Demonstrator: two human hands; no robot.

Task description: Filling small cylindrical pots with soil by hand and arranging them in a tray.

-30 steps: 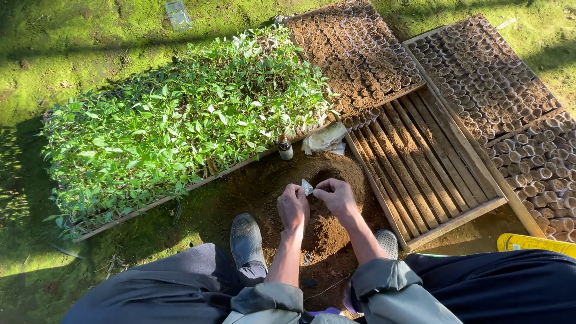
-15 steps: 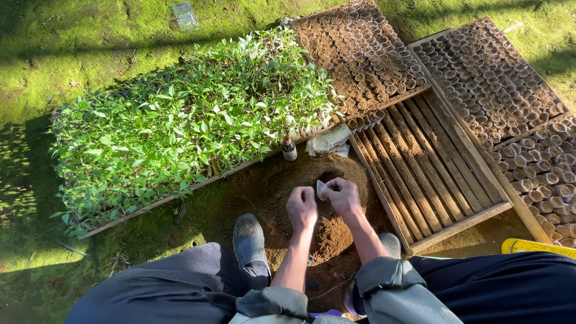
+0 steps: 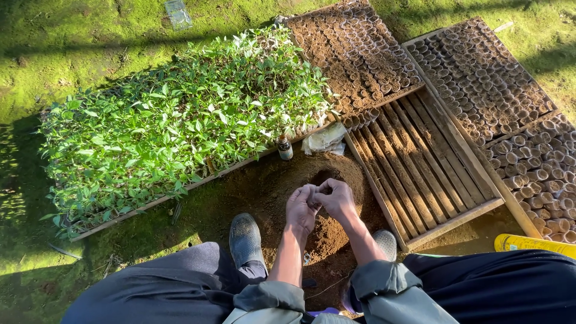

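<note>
Both hands meet above the soil mound [image 3: 327, 231], fingertips pinched together; the left hand [image 3: 301, 209] curls nearly closed, the right hand [image 3: 336, 198] likewise, its fingers bent onto the left's; whatever small thing they pinch is hidden, so its axis cannot be told; a small brown bottle [image 3: 285, 147] stands upright beyond them, beside a crumpled plastic bag [image 3: 324, 139]; the seedling tray [image 3: 174, 129] lies left, the slatted wooden tray [image 3: 417, 165] right.

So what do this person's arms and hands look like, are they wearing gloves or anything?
No gloves: both the left hand and right hand are bare, forearms bare too. Grey-green sleeves are pushed up to about the elbows, bunched in folds. No watch or rings that I can make out.
</note>
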